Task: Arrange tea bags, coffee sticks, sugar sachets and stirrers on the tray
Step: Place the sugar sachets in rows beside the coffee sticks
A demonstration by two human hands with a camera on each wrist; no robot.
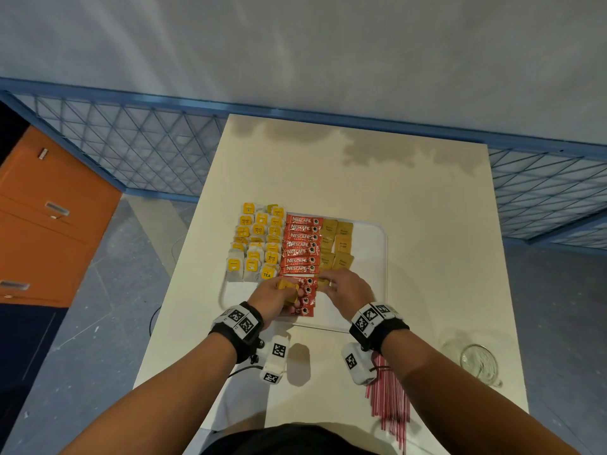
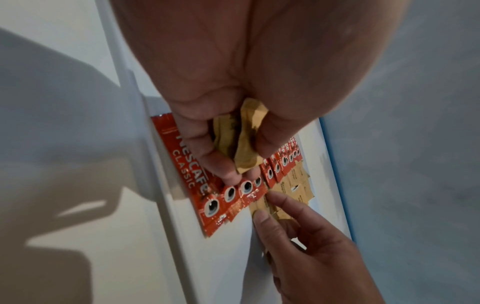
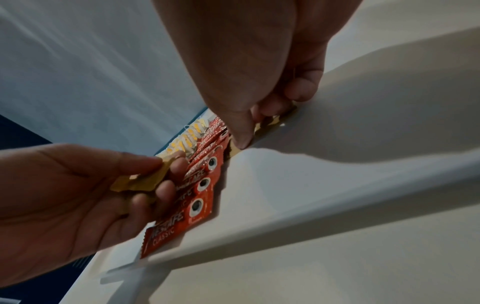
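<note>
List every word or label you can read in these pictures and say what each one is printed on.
"NESCAFE CLASSIC": on the red coffee sticks lined up on the white tray.
"TEA": on the yellow tag of one of the tea bags, nearest the left hand.
Print on the other tea bag tags: too small to read.
Print on the brown sugar sachets: blurred, not readable.
Wristband squares: black-and-white coded patterns, no words.

Looking steeply down from the head onto the tray (image 1: 377,257) and table (image 1: 427,198); peering close from under each wrist along the fingers, both wrist views sharing the red coffee sticks (image 2: 228,195) with the head view
</note>
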